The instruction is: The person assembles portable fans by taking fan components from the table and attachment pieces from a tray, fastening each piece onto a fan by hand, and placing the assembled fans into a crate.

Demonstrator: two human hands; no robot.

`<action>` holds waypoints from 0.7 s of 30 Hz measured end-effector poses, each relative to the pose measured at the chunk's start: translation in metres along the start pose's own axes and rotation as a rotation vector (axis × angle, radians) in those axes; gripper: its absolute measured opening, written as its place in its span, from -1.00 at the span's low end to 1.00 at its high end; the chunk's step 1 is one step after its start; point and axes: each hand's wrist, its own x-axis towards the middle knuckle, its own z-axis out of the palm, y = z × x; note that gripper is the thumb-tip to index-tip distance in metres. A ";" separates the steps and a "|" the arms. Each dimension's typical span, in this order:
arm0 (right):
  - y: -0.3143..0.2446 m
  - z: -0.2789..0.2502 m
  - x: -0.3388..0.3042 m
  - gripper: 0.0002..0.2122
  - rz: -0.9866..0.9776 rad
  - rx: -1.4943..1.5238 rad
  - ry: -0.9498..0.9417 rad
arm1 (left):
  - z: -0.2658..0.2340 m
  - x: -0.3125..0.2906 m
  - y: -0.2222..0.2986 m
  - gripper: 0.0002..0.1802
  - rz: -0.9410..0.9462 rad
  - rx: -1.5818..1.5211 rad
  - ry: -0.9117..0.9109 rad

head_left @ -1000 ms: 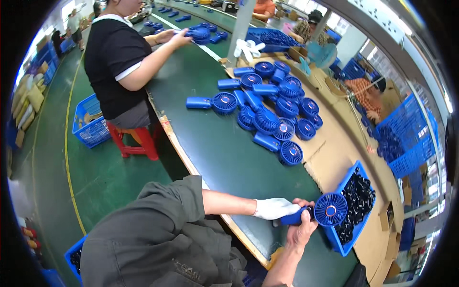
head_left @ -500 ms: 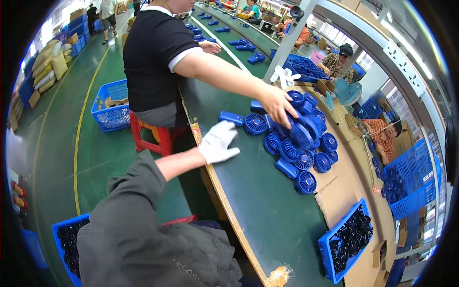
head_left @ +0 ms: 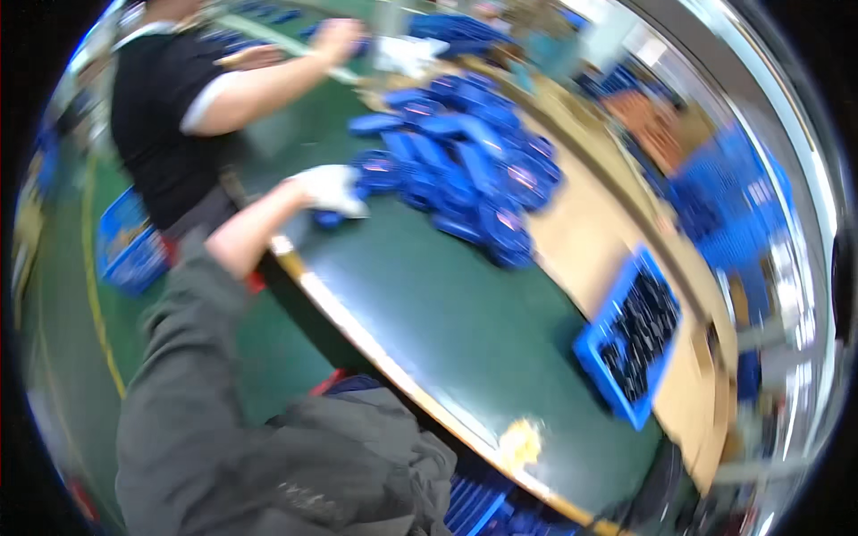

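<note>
My left hand point(head_left: 331, 189), in a white glove, is closed over a blue handheld fan point(head_left: 374, 170) at the left end of the pile. The fan's round head shows past my fingers, and a blue end sticks out below the glove. Blur hides the exact finger placement. Just to the right lies a heap of blue handheld fans point(head_left: 465, 161) on the green work surface point(head_left: 402, 313). My right hand is not in view.
A co-worker in black point(head_left: 170, 116) sits at the far left, one arm stretched over the line. A blue tray of small black parts point(head_left: 639, 330) stands on the right. Along the table's near side runs a pale edge point(head_left: 357, 344). Blue crates point(head_left: 733, 192) stand farther right.
My left hand has gone from hovering over the table edge to closing over a fan. The co-worker's hand has left the heap. The whole view has swung and blurred.
</note>
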 end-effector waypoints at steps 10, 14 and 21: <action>-0.204 0.119 -0.130 -0.79 -0.419 -0.241 -1.447 | 0.038 -0.040 0.082 -0.40 0.430 0.380 0.034; -0.319 0.144 -0.124 -0.85 -1.180 -0.064 -1.222 | 0.068 -0.035 0.166 -0.36 0.852 0.584 0.059; -0.468 0.290 -0.045 -0.77 -1.322 -0.233 -0.325 | 0.138 -0.049 0.248 -0.41 0.985 0.137 0.098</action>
